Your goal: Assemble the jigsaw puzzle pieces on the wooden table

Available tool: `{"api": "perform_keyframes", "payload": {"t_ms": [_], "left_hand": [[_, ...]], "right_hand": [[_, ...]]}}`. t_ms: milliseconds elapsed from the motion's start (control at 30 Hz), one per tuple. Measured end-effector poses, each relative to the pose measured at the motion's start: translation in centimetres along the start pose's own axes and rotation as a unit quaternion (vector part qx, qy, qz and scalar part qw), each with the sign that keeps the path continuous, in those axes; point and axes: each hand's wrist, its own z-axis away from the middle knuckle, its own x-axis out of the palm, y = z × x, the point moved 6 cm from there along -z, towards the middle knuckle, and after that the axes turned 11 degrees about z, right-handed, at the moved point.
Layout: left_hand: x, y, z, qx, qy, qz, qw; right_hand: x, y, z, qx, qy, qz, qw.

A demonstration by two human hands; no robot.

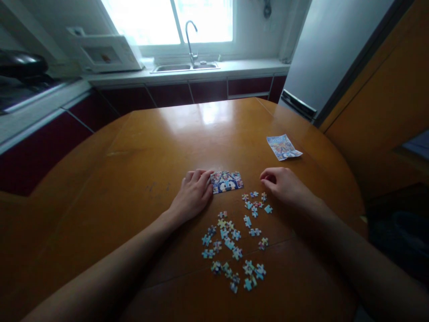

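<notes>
A partly joined jigsaw puzzle [227, 182] lies flat on the table, showing a blue and white cartoon face with a colourful strip above it. My left hand [196, 191] rests at its left edge, fingers laid on the table and fingertips touching the puzzle's upper left corner. To the right of the puzzle, apart from it, is my right hand [284, 184]. Its thumb and forefinger are curled together in a pinch; whether a small piece sits between them cannot be seen. Loose jigsaw pieces [229, 243] are scattered below the puzzle, with a smaller group [254, 204] near my right hand.
A creased picture sheet [284, 147] lies farther back on the right of the wooden table [140, 152]. Beyond the table are a counter with a sink [174, 68] and tap [189, 42], a white microwave [107, 53] and a tall fridge [331, 49].
</notes>
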Motion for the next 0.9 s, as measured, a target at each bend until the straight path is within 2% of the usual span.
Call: {"api": "perform_keyframes", "payload": {"t_ms": [267, 600, 900], "left_hand": [[0.0, 0.1, 0.0, -0.005, -0.003, -0.006, 1.000], [0.0, 0.1, 0.0, 0.000, 0.003, 0.001, 1.000], [0.2, 0.1, 0.1, -0.001, 0.003, -0.005, 1.000]], "right_hand": [[0.4, -0.1, -0.1, -0.022, 0.013, -0.021, 0.999], [0.7, -3.1, 0.7, -0.112, 0.054, -0.063, 0.990], [0.2, -3.3, 0.8, -0.108, 0.104, -0.080, 0.985]]}}
